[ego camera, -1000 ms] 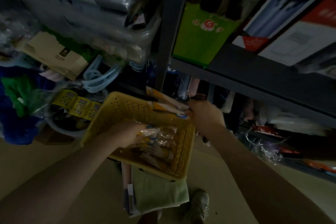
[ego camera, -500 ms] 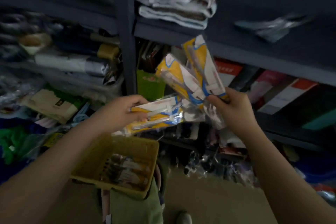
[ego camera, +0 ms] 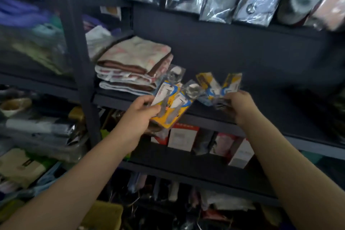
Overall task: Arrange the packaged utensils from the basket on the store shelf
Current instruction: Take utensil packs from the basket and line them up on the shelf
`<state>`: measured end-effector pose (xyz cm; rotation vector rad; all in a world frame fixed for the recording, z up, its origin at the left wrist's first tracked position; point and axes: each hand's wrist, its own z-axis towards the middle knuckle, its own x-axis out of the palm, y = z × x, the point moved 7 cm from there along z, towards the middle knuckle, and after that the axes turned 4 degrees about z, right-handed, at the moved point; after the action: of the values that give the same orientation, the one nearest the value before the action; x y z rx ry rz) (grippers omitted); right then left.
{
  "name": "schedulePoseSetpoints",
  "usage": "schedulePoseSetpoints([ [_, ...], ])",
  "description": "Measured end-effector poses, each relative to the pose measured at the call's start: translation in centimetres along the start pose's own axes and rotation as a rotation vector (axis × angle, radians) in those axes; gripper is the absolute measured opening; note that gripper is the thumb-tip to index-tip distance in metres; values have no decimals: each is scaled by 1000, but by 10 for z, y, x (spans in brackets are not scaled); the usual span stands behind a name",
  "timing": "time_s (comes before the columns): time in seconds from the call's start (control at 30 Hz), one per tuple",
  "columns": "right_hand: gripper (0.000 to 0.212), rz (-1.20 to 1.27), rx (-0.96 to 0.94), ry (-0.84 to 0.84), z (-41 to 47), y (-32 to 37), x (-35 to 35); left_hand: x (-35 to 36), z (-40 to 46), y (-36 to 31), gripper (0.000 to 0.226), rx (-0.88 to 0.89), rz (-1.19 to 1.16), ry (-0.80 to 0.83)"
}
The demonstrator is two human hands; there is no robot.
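Left hand point(ego camera: 139, 113): closed around the lower end of a small bundle of utensil packs, thumb on top, fingers curled beneath.
Left-hand packs point(ego camera: 172, 103): yellow, white and blue cards under clear plastic, each with a metal spoon; they fan up and to the right from the grip, the spoon bowls at the far end. The lower edge of the bundle hangs in front of the shelf lip.
Right hand point(ego camera: 240, 107): closed on the bottom of a second bundle, fingers folded over the near ends.
Right-hand packs point(ego camera: 217, 87): two yellow-topped cards spread in a V above the grip, tilted away over the shelf board; blurred, so whether they touch the board cannot be told, though they appear just above it.
Between the grips: the two bundles nearly meet, the spoon bowl of the left one close to the lower corner of the right one.
Shelf point(ego camera: 211, 120): dark board and lip, directly behind and under both hands; bare board stretches to the right of the right grip.
Folded towels point(ego camera: 134, 67): stacked on the same board, just up and left of the left-hand packs.
Basket point(ego camera: 104, 216): a yellow corner low in the view, well below the left forearm.
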<state>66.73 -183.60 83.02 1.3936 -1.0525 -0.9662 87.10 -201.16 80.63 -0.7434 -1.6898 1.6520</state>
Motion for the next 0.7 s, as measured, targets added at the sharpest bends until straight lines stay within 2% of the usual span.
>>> schedulePoseSetpoints([
  [0.03, 9, -24, -1, 8, 12, -3, 2, 8, 6, -3, 13, -7, -31, 0],
  [0.13, 44, -132, -86, 64, 44, -4, 11, 30, 27, -12, 15, -29, -145, -22],
  [0.23, 49, -237, -64, 148, 58, -9, 21, 52, 55, -16, 13, -38, -206, -41],
  [0.33, 70, -570, -26, 123, 76, -26, 22, 75, 86, -14, 14, -15, -48, -29],
  [0.4, 74, -799, -62, 105, 84, -28, 24, 83, 104, -11, 10, 2, 67, -55],
  [0.47, 73, -889, -80, 140, 91, -28, 29, 81, 120, -15, 25, 89, 378, -119],
  [0.53, 73, -902, -104, 221, 102, -29, 35, 76, 133, -18, 41, 168, 697, -133],
  [0.57, 71, -894, -106, 268, 106, -30, 38, 72, 135, -19, 44, 192, 758, -145],
  [0.63, 63, -802, -117, 349, 113, -29, 45, 62, 136, -19, 42, 238, 742, -177],
  [0.7, 52, -601, -58, 401, 117, -28, 49, 56, 121, -25, 33, 353, 690, -180],
])
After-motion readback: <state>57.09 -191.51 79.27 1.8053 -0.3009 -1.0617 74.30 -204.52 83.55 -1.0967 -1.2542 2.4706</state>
